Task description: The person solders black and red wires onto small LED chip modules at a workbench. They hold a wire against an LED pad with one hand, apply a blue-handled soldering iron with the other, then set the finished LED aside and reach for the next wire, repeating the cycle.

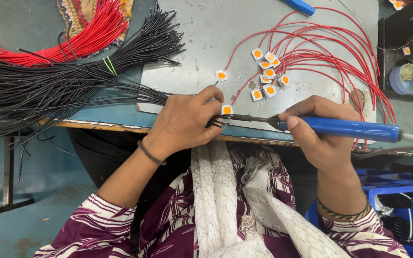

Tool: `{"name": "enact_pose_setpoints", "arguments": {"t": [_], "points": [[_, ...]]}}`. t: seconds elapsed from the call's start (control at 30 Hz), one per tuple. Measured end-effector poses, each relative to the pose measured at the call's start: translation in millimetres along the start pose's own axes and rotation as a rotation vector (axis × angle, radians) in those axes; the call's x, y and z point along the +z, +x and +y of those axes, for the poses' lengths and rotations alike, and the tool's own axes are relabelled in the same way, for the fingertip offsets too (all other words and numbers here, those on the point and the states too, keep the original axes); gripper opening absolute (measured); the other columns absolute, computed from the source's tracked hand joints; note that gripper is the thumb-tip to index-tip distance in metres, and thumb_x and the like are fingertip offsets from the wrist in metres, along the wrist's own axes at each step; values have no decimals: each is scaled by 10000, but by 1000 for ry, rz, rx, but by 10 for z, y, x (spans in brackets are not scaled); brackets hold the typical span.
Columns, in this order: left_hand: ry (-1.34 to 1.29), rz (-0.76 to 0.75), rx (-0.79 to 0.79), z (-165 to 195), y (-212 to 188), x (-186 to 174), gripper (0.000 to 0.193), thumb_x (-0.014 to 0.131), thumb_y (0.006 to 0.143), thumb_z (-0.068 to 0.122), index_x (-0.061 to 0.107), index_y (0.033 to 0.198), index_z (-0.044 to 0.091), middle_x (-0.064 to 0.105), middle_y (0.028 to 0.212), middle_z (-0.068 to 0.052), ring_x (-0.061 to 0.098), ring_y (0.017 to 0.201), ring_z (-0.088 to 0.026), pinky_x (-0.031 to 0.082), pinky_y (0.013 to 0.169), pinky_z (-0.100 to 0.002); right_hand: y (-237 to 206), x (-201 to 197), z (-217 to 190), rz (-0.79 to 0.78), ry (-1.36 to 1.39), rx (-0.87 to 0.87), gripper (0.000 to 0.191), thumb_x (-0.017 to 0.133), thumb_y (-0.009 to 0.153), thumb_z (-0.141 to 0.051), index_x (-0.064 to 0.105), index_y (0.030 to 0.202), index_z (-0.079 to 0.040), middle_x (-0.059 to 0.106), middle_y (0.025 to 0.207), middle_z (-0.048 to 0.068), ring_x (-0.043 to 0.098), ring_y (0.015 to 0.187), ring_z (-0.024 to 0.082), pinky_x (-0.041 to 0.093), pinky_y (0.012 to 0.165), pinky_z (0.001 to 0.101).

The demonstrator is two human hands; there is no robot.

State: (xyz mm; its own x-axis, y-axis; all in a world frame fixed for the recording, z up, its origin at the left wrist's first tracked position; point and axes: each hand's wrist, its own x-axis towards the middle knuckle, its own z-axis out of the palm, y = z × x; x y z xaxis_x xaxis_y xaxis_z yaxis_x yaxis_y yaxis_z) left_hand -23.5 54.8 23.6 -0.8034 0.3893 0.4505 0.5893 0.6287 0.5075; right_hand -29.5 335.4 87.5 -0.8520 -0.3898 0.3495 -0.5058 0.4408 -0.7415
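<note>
My left hand pinches a small white square chip with an orange centre and a thin black wire at the near edge of the grey metal tabletop. My right hand grips a blue-handled soldering iron, its long axis lying level, dark tip pointing left and touching the chip, just right of my left fingers.

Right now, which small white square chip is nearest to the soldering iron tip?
The chip beside the left hand, alone at the table edge; the others lie farther up.
</note>
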Motion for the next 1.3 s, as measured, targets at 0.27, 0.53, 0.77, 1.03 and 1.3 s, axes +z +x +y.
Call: {"name": "enact_pose_setpoints", "arguments": {"t": [0.27, 0.53, 0.77, 1.03, 1.3], "points": [[-8, -42, -13, -5, 13, -7, 210, 763, 746, 214, 665, 846, 57, 650, 1097, -11, 670, 670, -277, 517, 612, -426, 102, -21, -110, -78, -77, -82, 111, 708, 925, -121, 730, 928, -12, 691, 729, 33, 597, 540, 63, 445, 503, 201], [-55, -23, -13, -11, 15, -16, 209, 764, 730, 212, 641, 798, 58, 659, 1092, -1, 662, 648, -270, 517, 597, -411, 134, -46, -179, -118, -170, -143, 105, 721, 848, -129, 758, 901, -46, 632, 612, 2, 570, 492, 75, 423, 507, 243], [-98, 15, -15, -9, 12, -24, 190, 752, 743, 169, 606, 785, 56, 663, 1087, -5, 641, 624, -254, 504, 576, -393, 16, -148, -138, -34, -95, -120, 106, 714, 896, -108, 732, 923, -8, 691, 756, 47, 595, 512, 64, 431, 504, 197], [-110, 43, -14, -18, 8, -11, 197, 744, 736, 155, 598, 815, 49, 665, 1086, -17, 638, 640, -253, 508, 585, -371, -219, -266, 67, 77, 21, -32, 151, 709, 929, -111, 713, 930, 39, 710, 770, 82, 589, 540, 65, 433, 525, 177], [-147, 40, 1, -29, 4, -23, 218, 741, 691, 159, 622, 824, 36, 666, 1103, -53, 638, 668, -272, 511, 598, -376, -911, -146, 592, 473, 305, 17, 256, 716, 979, -169, 666, 959, 82, 677, 834, 153, 597, 539, 119, 479, 508, 210]]}}
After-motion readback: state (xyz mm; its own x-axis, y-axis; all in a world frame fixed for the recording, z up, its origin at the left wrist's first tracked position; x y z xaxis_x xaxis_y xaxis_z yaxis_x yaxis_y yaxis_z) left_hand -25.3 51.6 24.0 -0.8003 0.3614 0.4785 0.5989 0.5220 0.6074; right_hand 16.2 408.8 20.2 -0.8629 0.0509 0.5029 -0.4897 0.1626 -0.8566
